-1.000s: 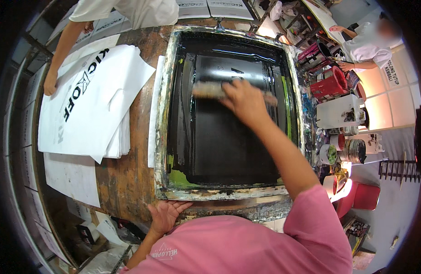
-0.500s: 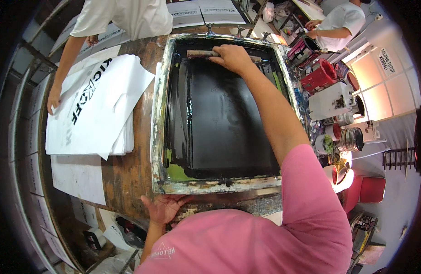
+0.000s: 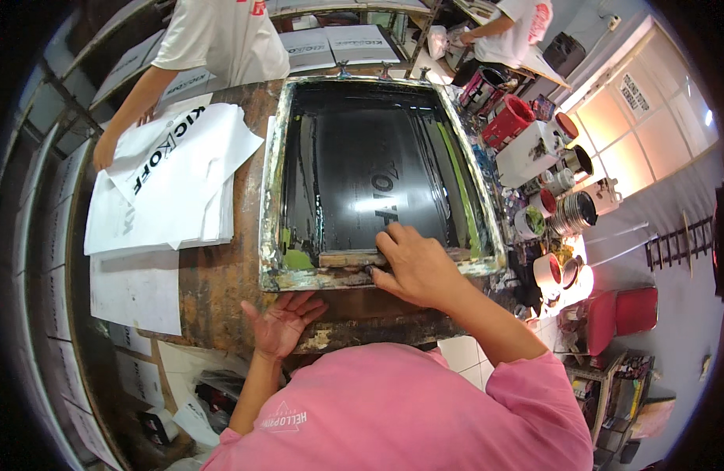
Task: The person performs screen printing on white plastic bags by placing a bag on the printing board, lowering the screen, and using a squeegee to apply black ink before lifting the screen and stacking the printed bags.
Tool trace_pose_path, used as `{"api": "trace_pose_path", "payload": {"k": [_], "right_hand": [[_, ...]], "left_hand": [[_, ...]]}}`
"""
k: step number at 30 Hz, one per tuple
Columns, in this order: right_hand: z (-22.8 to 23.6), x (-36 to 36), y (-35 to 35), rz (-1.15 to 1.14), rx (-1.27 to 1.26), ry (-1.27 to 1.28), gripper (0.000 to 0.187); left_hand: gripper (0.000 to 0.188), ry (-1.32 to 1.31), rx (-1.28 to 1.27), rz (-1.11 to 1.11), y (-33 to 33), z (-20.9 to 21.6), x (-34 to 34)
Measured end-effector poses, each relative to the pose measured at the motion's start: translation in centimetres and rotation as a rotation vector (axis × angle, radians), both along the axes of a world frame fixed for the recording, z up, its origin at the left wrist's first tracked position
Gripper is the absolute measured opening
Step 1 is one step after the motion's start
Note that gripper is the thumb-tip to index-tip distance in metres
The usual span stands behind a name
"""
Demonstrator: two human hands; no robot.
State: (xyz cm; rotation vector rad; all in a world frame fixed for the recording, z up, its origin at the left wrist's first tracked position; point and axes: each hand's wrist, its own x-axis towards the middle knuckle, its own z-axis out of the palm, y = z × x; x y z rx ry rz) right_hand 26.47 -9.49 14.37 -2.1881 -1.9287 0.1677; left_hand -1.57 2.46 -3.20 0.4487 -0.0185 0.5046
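A silkscreen frame (image 3: 269, 212) with a paint-crusted rim lies on the wooden table in front of me, its mesh coated with black ink. Near the frame's front edge, my right hand (image 3: 415, 265) grips the wooden handle of a squeegee (image 3: 348, 259); the squeegee's blade is hidden. Dark lettering (image 3: 384, 192) shows through the middle of the mesh. My left hand (image 3: 285, 323) is open, palm up with fingers spread, just below the frame's front left corner; whether it touches the rim I cannot tell.
A stack of printed white sheets (image 3: 181, 180) lies on the table (image 3: 209, 302) at the left, where a co-worker's hand (image 3: 104, 151) touches its edge. Ink pots, including a red bucket (image 3: 509, 119), crowd the right side. Another person (image 3: 507, 35) stands at the far right.
My right hand has drawn the squeegee from the frame's far end to its near end. Lettering now shows in the mesh. The view has shifted somewhat; my left hand remains open by the front edge.
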Motion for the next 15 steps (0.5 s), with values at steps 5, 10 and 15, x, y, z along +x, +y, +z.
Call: {"api": "trace_pose_path", "payload": {"k": [5, 10, 15], "right_hand": [[7.6, -0.2, 1.6, -0.048, 0.361, -0.280, 0.031], [13.3, 3.3, 6.6, -0.091, 0.654, -0.412, 0.030], [16.1, 5.1, 8.8, -0.074, 0.751, -0.436, 0.040]], "left_hand": [[0.119, -0.145, 0.195, 0.046, 1.9, 10.3, 2.2], [0.115, 0.142, 0.831, 0.151, 4.7, 17.3, 6.6], [0.101, 1.545, 2.125, 0.491, 3.6, 8.3, 7.8]]}}
